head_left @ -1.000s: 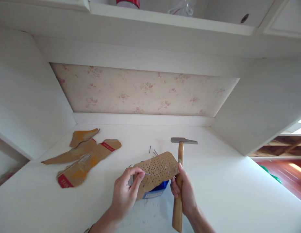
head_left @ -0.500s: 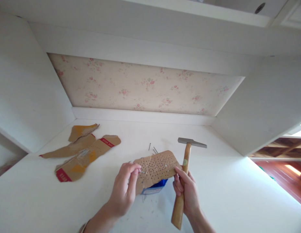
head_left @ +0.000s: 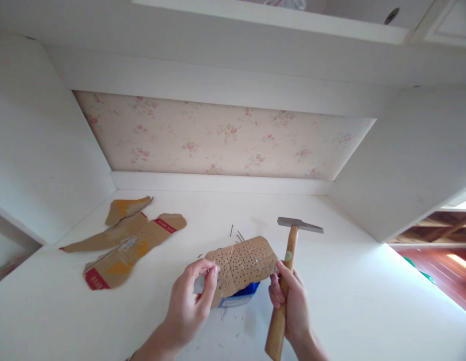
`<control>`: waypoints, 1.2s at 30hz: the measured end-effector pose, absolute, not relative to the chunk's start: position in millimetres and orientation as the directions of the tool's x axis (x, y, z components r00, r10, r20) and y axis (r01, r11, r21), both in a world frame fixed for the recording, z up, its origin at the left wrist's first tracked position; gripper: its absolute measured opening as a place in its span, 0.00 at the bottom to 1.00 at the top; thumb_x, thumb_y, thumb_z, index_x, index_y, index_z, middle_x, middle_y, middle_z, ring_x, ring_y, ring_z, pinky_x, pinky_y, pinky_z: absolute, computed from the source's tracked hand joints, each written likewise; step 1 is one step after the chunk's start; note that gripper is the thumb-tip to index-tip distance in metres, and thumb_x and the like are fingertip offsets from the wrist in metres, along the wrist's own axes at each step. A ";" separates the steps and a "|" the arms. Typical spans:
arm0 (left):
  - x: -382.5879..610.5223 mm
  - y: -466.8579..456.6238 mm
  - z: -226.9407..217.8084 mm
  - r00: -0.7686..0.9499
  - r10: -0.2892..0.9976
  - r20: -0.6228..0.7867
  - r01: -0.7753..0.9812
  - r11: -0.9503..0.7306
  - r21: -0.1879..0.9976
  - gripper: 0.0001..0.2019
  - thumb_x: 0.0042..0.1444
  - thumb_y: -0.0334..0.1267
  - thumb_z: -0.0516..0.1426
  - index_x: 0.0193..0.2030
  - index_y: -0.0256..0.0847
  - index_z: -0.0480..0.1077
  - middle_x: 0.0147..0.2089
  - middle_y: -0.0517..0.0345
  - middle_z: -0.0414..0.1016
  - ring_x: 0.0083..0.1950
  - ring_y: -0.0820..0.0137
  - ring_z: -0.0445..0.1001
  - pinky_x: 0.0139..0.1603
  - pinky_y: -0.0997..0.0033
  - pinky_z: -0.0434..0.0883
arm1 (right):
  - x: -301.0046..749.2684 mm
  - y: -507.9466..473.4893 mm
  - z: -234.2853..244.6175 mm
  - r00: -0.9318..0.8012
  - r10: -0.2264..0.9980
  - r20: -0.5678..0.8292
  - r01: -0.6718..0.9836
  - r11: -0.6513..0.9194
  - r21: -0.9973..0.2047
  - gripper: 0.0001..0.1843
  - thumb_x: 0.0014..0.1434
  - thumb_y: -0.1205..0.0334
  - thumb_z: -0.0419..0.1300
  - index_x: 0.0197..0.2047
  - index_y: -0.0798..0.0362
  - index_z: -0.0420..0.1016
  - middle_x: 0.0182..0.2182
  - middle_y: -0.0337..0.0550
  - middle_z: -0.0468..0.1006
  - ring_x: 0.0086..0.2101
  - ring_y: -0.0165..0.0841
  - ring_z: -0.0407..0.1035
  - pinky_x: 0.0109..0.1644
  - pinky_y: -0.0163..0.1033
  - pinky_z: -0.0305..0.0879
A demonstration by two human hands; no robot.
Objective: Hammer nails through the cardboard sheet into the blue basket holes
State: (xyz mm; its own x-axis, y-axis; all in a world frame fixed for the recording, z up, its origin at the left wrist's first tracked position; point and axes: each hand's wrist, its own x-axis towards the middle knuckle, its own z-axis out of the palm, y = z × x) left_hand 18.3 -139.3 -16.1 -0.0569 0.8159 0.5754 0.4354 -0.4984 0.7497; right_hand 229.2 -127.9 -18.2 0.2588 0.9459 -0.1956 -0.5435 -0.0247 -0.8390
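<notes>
With right hand [head_left: 295, 296], grips hammer [head_left: 293, 240] and perforated cardboard [head_left: 244, 263] over blue box [head_left: 236, 301]; with left hand [head_left: 191, 296], pinches apparently a nail, mostly hidden, near cardboard's left end. Seems mid-positioning; calls for steady support.

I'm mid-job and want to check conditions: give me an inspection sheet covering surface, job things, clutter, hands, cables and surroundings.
Surface: white worktop, with small dark bits near the front.
Job's things: hole-punched cardboard partly covering a blue container; hammer, head pointing away from the person; loose nails beyond the cardboard.
Clutter: torn cardboard scraps at left.
Hands: right hand grips the hammer's handle, fingertips at the cardboard's right edge; left hand at its left edge, grip unclear.
Cables: nothing seen.
Surroundings: floral wallpaper behind, white side panels, reddish floor at far right.
</notes>
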 end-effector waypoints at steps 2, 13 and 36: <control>16.9 -138.6 -12.0 -0.006 0.799 0.602 0.468 -0.529 0.708 0.11 0.61 0.30 0.57 0.49 0.44 0.67 0.40 0.56 0.80 0.40 0.70 0.79 0.42 0.73 0.76 | 231.8 -126.9 -18.3 0.273 0.943 -0.191 -0.546 -0.011 -0.838 0.16 0.58 0.52 0.64 0.26 0.52 0.66 0.14 0.27 0.61 0.12 0.18 0.47 0.11 0.24 0.48; 23.3 -128.2 -5.8 -0.027 0.930 0.366 0.320 -0.339 0.885 0.10 0.60 0.40 0.60 0.47 0.43 0.69 0.39 0.55 0.84 0.42 0.63 0.82 0.42 0.69 0.80 | 236.8 -124.1 -19.1 0.290 0.936 -0.200 -0.581 0.006 -0.814 0.17 0.56 0.52 0.65 0.26 0.52 0.65 0.15 0.27 0.62 0.12 0.18 0.47 0.11 0.23 0.47; 34.8 -124.7 -14.6 0.055 0.809 0.585 0.476 -0.536 0.697 0.07 0.62 0.38 0.58 0.45 0.46 0.75 0.38 0.56 0.83 0.43 0.66 0.80 0.44 0.68 0.79 | 237.8 -121.8 -12.9 0.241 0.937 -0.254 -0.634 -0.046 -0.772 0.18 0.60 0.49 0.61 0.27 0.52 0.65 0.13 0.27 0.59 0.12 0.19 0.45 0.12 0.24 0.48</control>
